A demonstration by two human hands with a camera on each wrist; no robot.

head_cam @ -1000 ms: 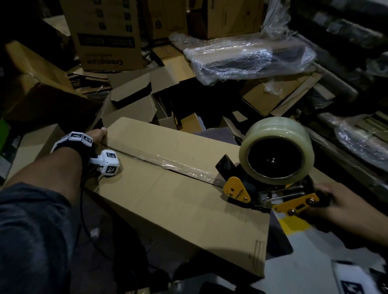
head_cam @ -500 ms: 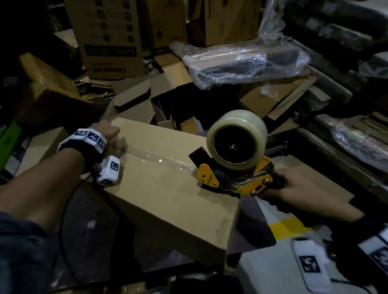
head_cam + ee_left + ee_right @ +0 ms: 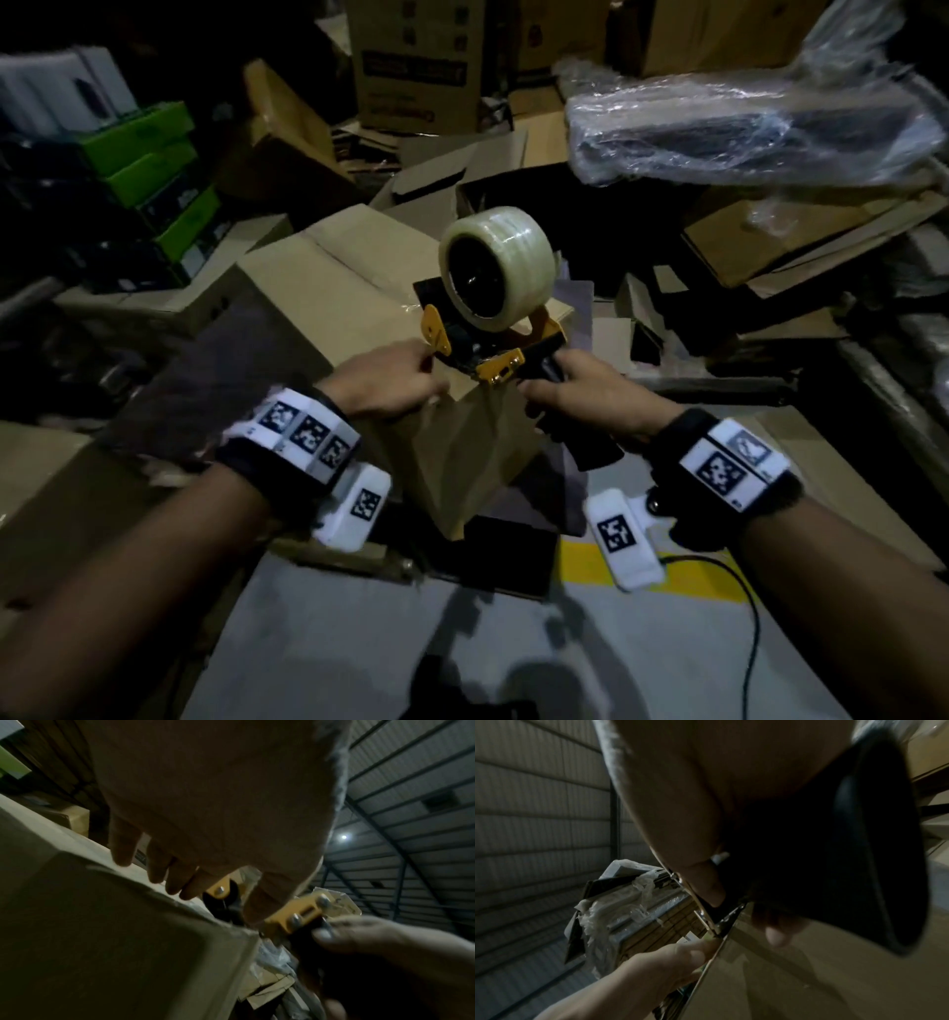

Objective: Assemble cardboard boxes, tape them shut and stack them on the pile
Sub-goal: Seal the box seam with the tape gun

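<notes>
A brown cardboard box (image 3: 328, 298) lies in front of me with clear tape along its top seam. The yellow tape dispenser (image 3: 493, 349), carrying a big clear tape roll (image 3: 498, 267), sits at the box's near top edge. My right hand (image 3: 565, 390) grips its black handle (image 3: 834, 841). My left hand (image 3: 405, 375) is on the near edge just left of the dispenser. In the left wrist view its fingers (image 3: 156, 866) reach down, fairly straight, onto the box top (image 3: 102, 933), and the thumb lies by the yellow frame (image 3: 300, 912).
Flattened and open cartons crowd the floor behind the box. A plastic-wrapped bundle (image 3: 744, 128) lies at the back right, green boxes (image 3: 149, 154) are stacked at the left, and a printed carton (image 3: 416, 61) stands at the back. Near my feet are a dark flat item (image 3: 503, 555), a yellow floor line (image 3: 580, 560) and a cable (image 3: 739, 591).
The dispenser has run along the seam from mid-box to the near edge. My left hand left the far end and came beside the dispenser.
</notes>
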